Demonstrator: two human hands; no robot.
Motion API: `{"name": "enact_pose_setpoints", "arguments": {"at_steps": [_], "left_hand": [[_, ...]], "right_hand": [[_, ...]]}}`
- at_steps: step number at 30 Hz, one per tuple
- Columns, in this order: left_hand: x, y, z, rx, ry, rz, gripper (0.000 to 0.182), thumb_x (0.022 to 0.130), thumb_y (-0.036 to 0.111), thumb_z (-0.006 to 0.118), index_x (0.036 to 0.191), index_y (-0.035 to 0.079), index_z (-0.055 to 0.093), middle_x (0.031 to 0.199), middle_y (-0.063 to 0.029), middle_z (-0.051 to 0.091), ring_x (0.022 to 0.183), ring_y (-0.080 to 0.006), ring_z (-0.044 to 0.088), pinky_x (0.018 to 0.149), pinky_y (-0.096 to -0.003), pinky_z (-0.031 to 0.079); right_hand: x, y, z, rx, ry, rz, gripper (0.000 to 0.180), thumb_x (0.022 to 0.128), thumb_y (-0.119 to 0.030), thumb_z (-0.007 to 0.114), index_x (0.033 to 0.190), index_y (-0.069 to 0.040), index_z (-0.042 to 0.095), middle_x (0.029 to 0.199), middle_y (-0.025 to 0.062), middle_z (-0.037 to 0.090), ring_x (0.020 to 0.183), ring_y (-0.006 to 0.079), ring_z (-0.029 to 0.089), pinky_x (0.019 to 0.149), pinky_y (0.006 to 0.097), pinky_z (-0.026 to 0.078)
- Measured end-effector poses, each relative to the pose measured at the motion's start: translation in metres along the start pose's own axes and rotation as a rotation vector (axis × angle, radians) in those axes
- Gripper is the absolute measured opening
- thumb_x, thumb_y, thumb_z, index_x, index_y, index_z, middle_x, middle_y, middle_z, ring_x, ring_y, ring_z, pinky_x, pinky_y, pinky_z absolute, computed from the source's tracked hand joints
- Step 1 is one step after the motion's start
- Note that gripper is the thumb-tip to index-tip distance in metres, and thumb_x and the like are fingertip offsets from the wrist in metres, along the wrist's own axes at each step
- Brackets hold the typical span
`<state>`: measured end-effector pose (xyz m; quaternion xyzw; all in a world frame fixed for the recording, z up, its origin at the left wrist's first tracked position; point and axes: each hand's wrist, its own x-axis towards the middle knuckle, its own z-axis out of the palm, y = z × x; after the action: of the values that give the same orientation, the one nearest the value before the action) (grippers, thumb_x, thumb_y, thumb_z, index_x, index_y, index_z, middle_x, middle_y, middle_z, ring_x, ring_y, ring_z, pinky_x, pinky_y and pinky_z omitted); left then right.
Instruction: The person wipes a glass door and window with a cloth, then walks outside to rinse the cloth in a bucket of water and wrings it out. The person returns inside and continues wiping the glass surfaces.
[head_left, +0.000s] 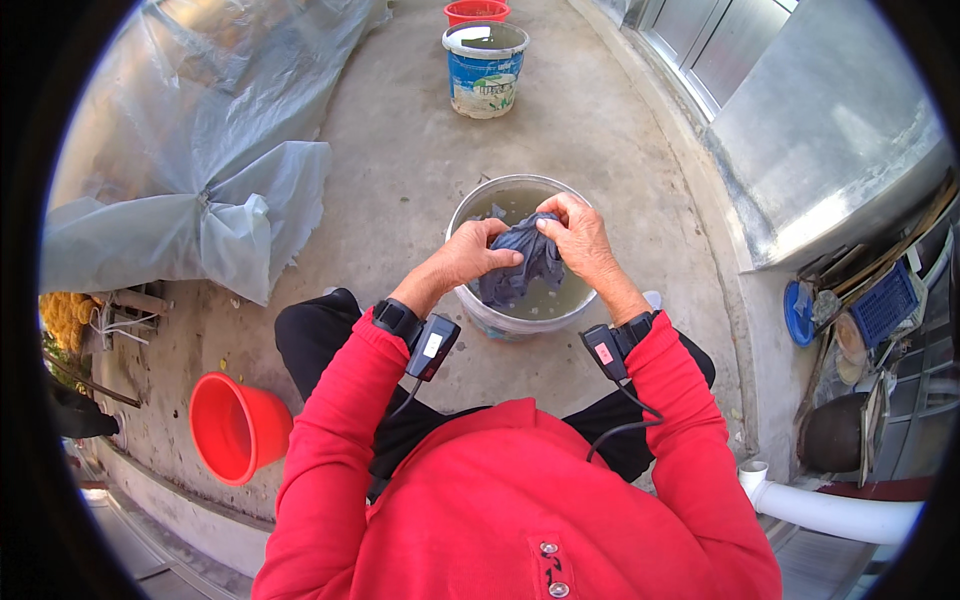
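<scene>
A wet, dark blue-grey cloth (531, 259) hangs bunched between my two hands, above a round white-rimmed plastic bucket (471, 304) of cloudy water. My left hand (480, 251) grips the cloth's left side, thumb in front. With thumb and fingertips, my right hand (574, 232) pinches its upper right part. The cloth's lower end hangs close to the water; whether it touches the surface I cannot tell. Small pale bits and some bubbles float in the murky water (566, 296). The bucket stands on the concrete between my knees.
Ahead stands a blue-and-white bucket (484, 86) of water, with a red tub (476, 10) behind it. A red plastic bucket (240, 427) lies tipped at left, below plastic sheeting (247, 180). At right are a blue basket (885, 304), a blue basin (799, 313) and a white pipe (836, 514).
</scene>
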<state>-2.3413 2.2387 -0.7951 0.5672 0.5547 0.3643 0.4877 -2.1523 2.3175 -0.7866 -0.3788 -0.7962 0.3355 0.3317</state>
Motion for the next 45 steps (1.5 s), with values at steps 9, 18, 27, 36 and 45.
{"name": "enact_pose_setpoints", "arguments": {"at_steps": [9,18,27,36,45], "left_hand": [[0.039,-0.036,0.0,0.675,0.504,0.355,0.017,0.073,0.009,0.071,0.087,0.004,0.062,0.087,-0.0096,0.061,0.086,-0.0294,0.06,0.077,-0.0393,0.048],[0.048,-0.121,0.057,1.082,0.103,0.232,0.01,0.071,0.016,0.068,0.079,0.012,0.066,0.088,-0.0066,0.062,0.09,-0.028,0.059,0.08,-0.0397,0.045],[0.047,-0.052,0.008,0.882,0.137,0.179,0.015,0.079,0.015,0.061,0.091,0.007,0.066,0.089,-0.0141,0.068,0.089,-0.0329,0.064,0.078,-0.0428,0.05],[0.035,0.09,-0.067,0.675,0.339,0.423,0.016,0.082,0.016,0.062,0.093,0.004,0.065,0.09,-0.016,0.067,0.088,-0.0346,0.064,0.078,-0.0422,0.05],[0.051,0.082,-0.065,0.52,0.604,0.595,0.019,0.087,0.015,0.063,0.098,0.0,0.063,0.084,-0.0097,0.063,0.076,-0.0179,0.06,0.071,-0.0317,0.049]], "right_hand": [[0.015,0.052,-0.007,-0.239,0.093,-0.15,0.018,0.08,-0.001,0.058,0.098,-0.005,0.058,0.089,0.0128,0.063,0.081,0.026,0.063,0.075,0.0366,0.05],[-0.041,0.117,0.049,-0.759,-0.348,-0.068,0.014,0.079,-0.006,0.055,0.087,-0.011,0.065,0.092,0.0088,0.061,0.098,0.0288,0.055,0.081,0.0444,0.043],[0.003,0.091,-0.007,-0.256,-0.328,0.159,0.014,0.075,-0.003,0.062,0.089,-0.003,0.062,0.079,0.0108,0.066,0.076,0.0225,0.064,0.069,0.0357,0.05],[0.058,-0.045,-0.116,-0.179,-0.108,0.072,0.015,0.08,-0.008,0.065,0.094,-0.004,0.065,0.079,0.009,0.064,0.077,0.0176,0.062,0.072,0.0304,0.05],[0.068,-0.047,-0.108,-0.438,0.149,-0.333,0.01,0.085,-0.01,0.059,0.091,-0.003,0.061,0.086,0.0123,0.058,0.084,0.0263,0.058,0.077,0.0348,0.047]]}}
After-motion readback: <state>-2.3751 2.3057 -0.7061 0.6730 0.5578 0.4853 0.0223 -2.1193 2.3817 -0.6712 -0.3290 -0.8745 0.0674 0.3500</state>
